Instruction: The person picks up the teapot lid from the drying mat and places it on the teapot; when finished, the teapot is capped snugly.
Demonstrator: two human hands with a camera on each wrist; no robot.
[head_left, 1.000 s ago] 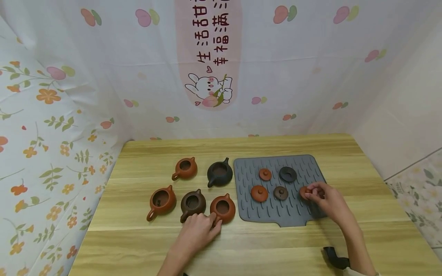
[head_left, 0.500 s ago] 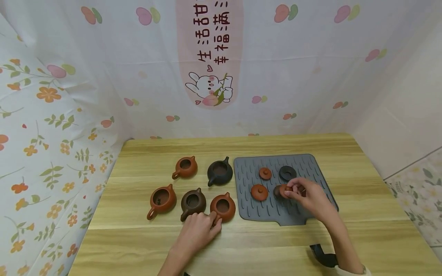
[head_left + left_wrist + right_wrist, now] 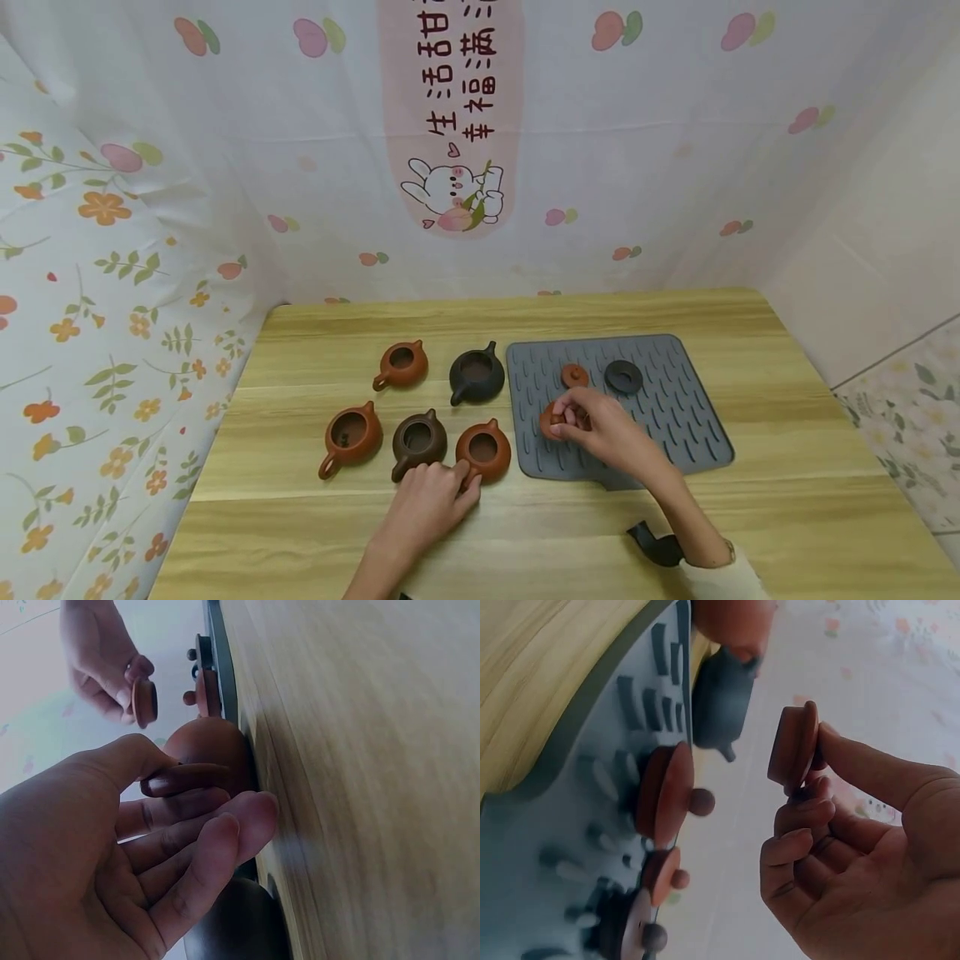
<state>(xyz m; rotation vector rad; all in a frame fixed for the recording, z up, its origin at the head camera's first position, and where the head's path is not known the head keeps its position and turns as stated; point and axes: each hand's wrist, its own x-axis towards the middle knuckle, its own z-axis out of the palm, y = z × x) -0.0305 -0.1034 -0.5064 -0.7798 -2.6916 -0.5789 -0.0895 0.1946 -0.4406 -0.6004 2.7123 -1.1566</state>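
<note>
Teapots (image 3: 496, 468) uncovered, reddish lid (image 3: 793, 746) in right fingers (image 3: 862, 766)

cream cloth sleeve (image 3: 723, 577) on the right forearm (image 3: 681, 504), black bent tube-like fitting (image 3: 658, 547) beside it, bare right hand (image 3: 606, 427), bare left hand (image 3: 431, 500), small black sliver (image 3: 405, 597) by the left forearm (image 3: 384, 557)
</note>
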